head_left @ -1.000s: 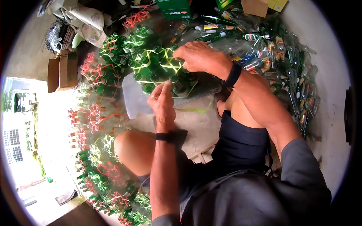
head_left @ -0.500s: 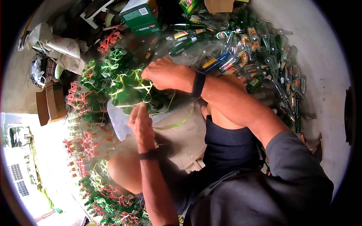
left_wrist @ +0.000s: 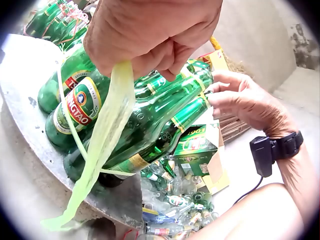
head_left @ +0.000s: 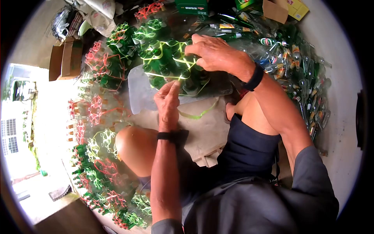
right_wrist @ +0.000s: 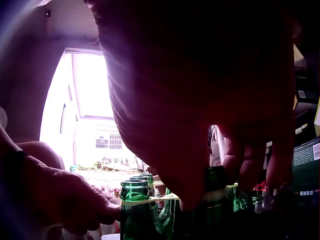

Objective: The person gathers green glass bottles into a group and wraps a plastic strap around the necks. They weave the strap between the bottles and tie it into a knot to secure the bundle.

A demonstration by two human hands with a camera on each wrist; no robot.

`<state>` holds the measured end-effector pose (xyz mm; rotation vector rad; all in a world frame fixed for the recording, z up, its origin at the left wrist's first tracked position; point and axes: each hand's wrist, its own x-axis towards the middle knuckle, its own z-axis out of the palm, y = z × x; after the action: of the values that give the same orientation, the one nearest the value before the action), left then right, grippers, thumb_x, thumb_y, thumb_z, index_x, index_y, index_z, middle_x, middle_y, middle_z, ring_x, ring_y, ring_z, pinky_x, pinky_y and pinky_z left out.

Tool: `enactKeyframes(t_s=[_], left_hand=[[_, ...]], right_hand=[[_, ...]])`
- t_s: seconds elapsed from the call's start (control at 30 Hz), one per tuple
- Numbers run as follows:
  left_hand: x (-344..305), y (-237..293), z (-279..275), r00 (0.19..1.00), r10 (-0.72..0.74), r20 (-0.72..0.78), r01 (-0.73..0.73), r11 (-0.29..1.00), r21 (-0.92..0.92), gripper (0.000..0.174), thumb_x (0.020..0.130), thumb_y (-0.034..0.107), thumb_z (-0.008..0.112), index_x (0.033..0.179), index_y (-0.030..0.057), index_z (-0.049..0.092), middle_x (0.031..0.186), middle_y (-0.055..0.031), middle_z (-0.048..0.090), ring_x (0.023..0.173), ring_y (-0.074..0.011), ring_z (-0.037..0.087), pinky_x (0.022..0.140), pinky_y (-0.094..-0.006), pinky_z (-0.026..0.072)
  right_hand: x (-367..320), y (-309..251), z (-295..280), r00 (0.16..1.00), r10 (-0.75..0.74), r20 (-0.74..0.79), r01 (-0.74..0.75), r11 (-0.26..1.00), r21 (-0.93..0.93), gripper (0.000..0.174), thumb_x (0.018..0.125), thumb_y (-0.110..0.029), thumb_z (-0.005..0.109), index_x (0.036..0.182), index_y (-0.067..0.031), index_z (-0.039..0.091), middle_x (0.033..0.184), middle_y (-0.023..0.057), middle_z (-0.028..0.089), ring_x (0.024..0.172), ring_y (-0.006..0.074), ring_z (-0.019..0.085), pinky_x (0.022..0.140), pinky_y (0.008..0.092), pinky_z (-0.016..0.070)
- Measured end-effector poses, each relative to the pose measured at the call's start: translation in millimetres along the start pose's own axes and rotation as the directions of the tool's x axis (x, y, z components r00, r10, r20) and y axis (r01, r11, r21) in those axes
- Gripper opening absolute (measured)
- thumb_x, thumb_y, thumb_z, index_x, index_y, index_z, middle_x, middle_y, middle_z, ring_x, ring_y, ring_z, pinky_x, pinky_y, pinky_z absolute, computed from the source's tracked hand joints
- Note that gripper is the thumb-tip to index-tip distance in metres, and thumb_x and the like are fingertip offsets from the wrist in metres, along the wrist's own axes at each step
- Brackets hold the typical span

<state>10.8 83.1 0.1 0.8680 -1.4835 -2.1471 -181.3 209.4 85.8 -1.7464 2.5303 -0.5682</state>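
Note:
A bundle of green beer bottles [head_left: 164, 71] stands upright on a grey slab [head_left: 137, 99], their necks laced together with pale yellow-green plastic strap [left_wrist: 102, 135]. My left hand [head_left: 168, 103] pinches the strap beside a near bottle neck, and a long flat tail of it hangs below the fingers. At the bundle's right side is my right hand [head_left: 220, 54], thumb and fingers around the neck of a green bottle [right_wrist: 216, 192]. In the left wrist view its fingertips sit right at the bottle tops. A red Tsingtao label [left_wrist: 80, 112] shows on one bottle.
Loose bottles [head_left: 288, 58] lie heaped at the right. More bottle bundles tied with red, green and yellow strap [head_left: 97, 111] stand along the left. An open cardboard box [head_left: 70, 60] and a green carton [head_left: 191, 7] stand farther back. My bent knee [head_left: 134, 148] is close by.
The head view swung aside and back. My left hand keeps its pinch on the strap beside the near neck. My right hand's fingers have spread from a tighter curl at the bundle's right side.

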Motion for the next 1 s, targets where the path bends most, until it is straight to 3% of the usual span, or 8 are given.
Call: enactKeyframes(t_s=[0.13, 0.23, 0.37, 0.43, 0.53, 0.67, 0.9, 1.0], left_hand=[[6.8, -4.8, -3.1, 1.0, 0.008, 0.002, -0.008, 1.0, 0.003, 0.018, 0.095, 0.017, 0.077, 0.104, 0.0018, 0.075, 0.063, 0.0124, 0.045, 0.05, 0.0009, 0.032, 0.045, -0.0207, 0.0217], [12.8, -8.4, -2.2, 0.999, 0.034, -0.003, -0.034, 0.999, 0.026, 0.019, 0.095, 0.017, 0.076, 0.105, 0.001, 0.076, 0.064, 0.0115, 0.047, 0.051, 0.0004, 0.033, 0.046, -0.0209, 0.023], [15.1, -13.9, 1.3, 0.993, 0.102, -0.061, -0.095, 0.99, 0.106, 0.021, 0.094, 0.02, 0.078, 0.1, -0.0005, 0.078, 0.068, 0.0099, 0.053, 0.054, -0.0007, 0.037, 0.048, -0.0223, 0.0259], [17.6, -20.2, 1.7, 0.976, 0.203, -0.077, -0.191, 0.972, 0.137, 0.022, 0.094, 0.02, 0.079, 0.096, -0.0022, 0.078, 0.07, 0.0094, 0.056, 0.058, -0.0009, 0.039, 0.051, -0.0226, 0.0276], [20.6, -23.1, 2.3, 0.975, 0.194, -0.109, -0.178, 0.973, 0.145, 0.023, 0.093, 0.019, 0.079, 0.09, -0.0035, 0.078, 0.072, 0.0073, 0.059, 0.06, -0.002, 0.041, 0.054, -0.023, 0.0297], [25.5, -28.8, 6.3, 0.969, 0.165, -0.182, -0.124, 0.968, 0.219, 0.026, 0.091, 0.021, 0.079, 0.084, -0.0041, 0.076, 0.069, 0.0057, 0.059, 0.059, -0.0031, 0.043, 0.053, -0.0234, 0.031], [26.1, -25.7, 14.2, 0.947, 0.087, -0.309, -0.001, 0.964, 0.268, 0.037, 0.09, 0.031, 0.082, 0.08, -0.0038, 0.076, 0.065, 0.0055, 0.058, 0.059, -0.0037, 0.044, 0.052, -0.0243, 0.0321], [25.8, -29.4, 15.1, 0.947, 0.113, -0.301, -0.054, 0.979, 0.199, 0.039, 0.09, 0.033, 0.081, 0.078, -0.0031, 0.075, 0.064, 0.0059, 0.058, 0.058, -0.0034, 0.044, 0.052, -0.0246, 0.032]], right_hand=[[11.4, -10.8, 6.0, 0.984, -0.17, -0.058, 0.173, 0.984, 0.049, 0.027, 0.082, -0.002, 0.062, 0.103, -0.0129, 0.077, 0.11, 0.0124, 0.064, 0.116, 0.034, 0.062, 0.093, 0.0482, 0.0512], [21.9, -20.3, 11.4, 0.944, -0.331, 0.021, 0.325, 0.937, 0.125, 0.032, 0.077, 0.006, 0.058, 0.101, -0.0081, 0.074, 0.098, 0.0088, 0.063, 0.102, 0.0322, 0.063, 0.087, 0.0448, 0.05], [35.5, -25.3, 12.1, 0.919, -0.259, 0.297, 0.244, 0.966, 0.09, 0.034, 0.078, 0.005, 0.057, 0.102, -0.0106, 0.075, 0.097, 0.0093, 0.067, 0.103, 0.0319, 0.063, 0.085, 0.0452, 0.0507], [43.4, -28.1, 9.0, 0.899, -0.292, 0.326, 0.28, 0.956, 0.084, 0.036, 0.078, 0.005, 0.057, 0.104, -0.0108, 0.076, 0.1, 0.0102, 0.07, 0.102, 0.0339, 0.065, 0.085, 0.0452, 0.0513], [57.2, -31.5, 4.8, 0.806, -0.18, 0.565, 0.113, 0.982, 0.152, 0.04, 0.078, 0.006, 0.056, 0.11, -0.0105, 0.075, 0.105, 0.013, 0.072, 0.098, 0.0369, 0.068, 0.081, 0.0443, 0.0535], [63.0, -28.5, 8.6, 0.756, -0.147, 0.638, -0.003, 0.973, 0.229, 0.044, 0.08, 0.007, 0.052, 0.113, -0.0104, 0.075, 0.103, 0.0138, 0.071, 0.098, 0.0334, 0.069, 0.082, 0.0416, 0.0538], [76.7, -19.2, 18.6, 0.658, -0.195, 0.727, -0.014, 0.962, 0.271, 0.044, 0.078, 0.007, 0.051, 0.114, -0.0074, 0.074, 0.104, 0.0156, 0.069, 0.1, 0.0339, 0.066, 0.083, 0.0415, 0.0529], [77.5, -23.2, 13.9, 0.629, -0.17, 0.759, -0.026, 0.971, 0.239, 0.045, 0.077, 0.007, 0.051, 0.114, -0.0076, 0.074, 0.104, 0.0154, 0.066, 0.099, 0.0329, 0.065, 0.082, 0.0422, 0.0524]])
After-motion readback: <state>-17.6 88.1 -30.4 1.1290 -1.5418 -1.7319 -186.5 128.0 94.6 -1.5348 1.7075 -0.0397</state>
